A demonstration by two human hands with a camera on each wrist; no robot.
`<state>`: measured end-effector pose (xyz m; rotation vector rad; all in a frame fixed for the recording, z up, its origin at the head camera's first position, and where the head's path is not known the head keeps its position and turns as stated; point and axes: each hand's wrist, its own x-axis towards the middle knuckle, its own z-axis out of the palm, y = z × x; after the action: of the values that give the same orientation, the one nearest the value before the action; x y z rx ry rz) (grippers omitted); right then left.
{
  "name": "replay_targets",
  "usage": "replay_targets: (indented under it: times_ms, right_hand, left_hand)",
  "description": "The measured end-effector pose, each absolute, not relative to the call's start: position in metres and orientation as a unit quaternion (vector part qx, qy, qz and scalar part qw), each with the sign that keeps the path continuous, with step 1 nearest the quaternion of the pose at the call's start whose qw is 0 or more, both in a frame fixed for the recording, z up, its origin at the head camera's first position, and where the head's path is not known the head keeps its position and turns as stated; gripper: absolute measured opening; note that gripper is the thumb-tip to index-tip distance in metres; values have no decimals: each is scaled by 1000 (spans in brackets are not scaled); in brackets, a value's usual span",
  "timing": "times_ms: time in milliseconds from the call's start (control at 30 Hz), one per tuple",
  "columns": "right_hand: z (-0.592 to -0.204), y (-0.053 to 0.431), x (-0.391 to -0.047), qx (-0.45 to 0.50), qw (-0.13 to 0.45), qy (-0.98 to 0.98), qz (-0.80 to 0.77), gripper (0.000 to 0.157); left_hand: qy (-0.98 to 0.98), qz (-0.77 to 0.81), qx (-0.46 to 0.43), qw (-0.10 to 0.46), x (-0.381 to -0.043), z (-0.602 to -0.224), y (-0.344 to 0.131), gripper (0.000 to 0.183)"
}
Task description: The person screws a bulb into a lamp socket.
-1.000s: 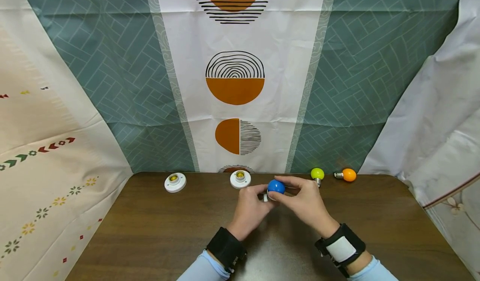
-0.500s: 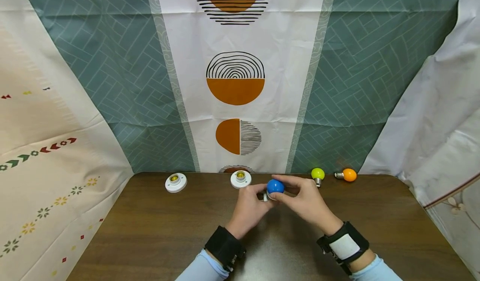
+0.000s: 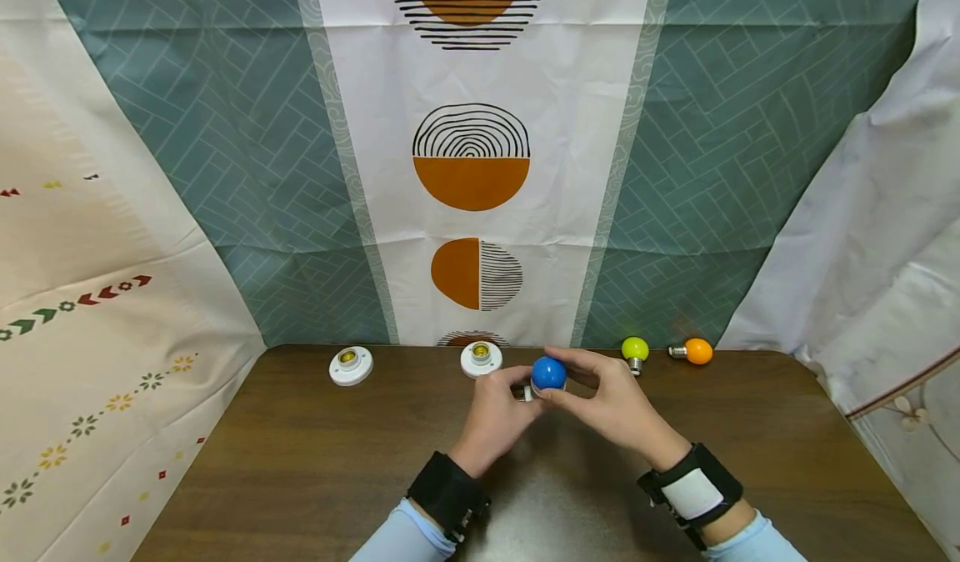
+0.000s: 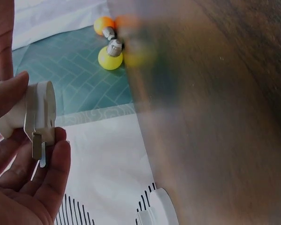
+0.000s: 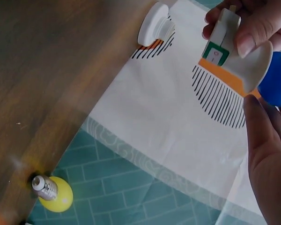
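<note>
My left hand grips a white plug-in lamp holder above the table. Flat metal prongs stick out of the holder's back in the left wrist view, and a small switch with a green surround shows in the right wrist view. A round blue light bulb sits at the holder's mouth, its base hidden inside. Fingers and thumb of my right hand pinch the bulb from the right. How deep the bulb sits in the holder cannot be seen.
Two round white lamp bases stand along the table's back edge, one left and one near the middle. A yellow-green bulb and an orange bulb lie at the back right. Patterned cloth hangs behind the brown table.
The blue bulb and both hands have shifted very slightly left, while my right wrist has swung a little to the right. The hold of both hands looks the same.
</note>
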<state>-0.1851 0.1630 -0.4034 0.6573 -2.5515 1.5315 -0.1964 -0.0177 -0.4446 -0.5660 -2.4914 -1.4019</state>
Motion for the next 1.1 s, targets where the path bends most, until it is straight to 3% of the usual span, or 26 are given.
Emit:
replay_targets:
  times_ms: [233, 467, 700, 900, 1100]
  right_hand:
    - [-405, 161, -185, 209, 47, -824, 524, 45]
    - [-412, 157, -185, 175, 104, -823, 530, 42]
    - [-406, 161, -186, 203, 59, -838, 504, 54]
    - [-406, 161, -187, 197, 29, -827, 525, 45]
    - [-410, 157, -186, 162, 88, -827, 531, 43]
  left_hand:
    - [-849, -489, -184, 82, -195, -444, -17, 33]
    - [-850, -491, -170, 89, -195, -445, -15, 32]
    - [-849, -484, -185, 104, -197, -446, -18, 33]
    - [-845, -493, -189, 83, -197, -446, -18, 33]
    - [-854, -482, -170, 98, -194, -443, -15, 31]
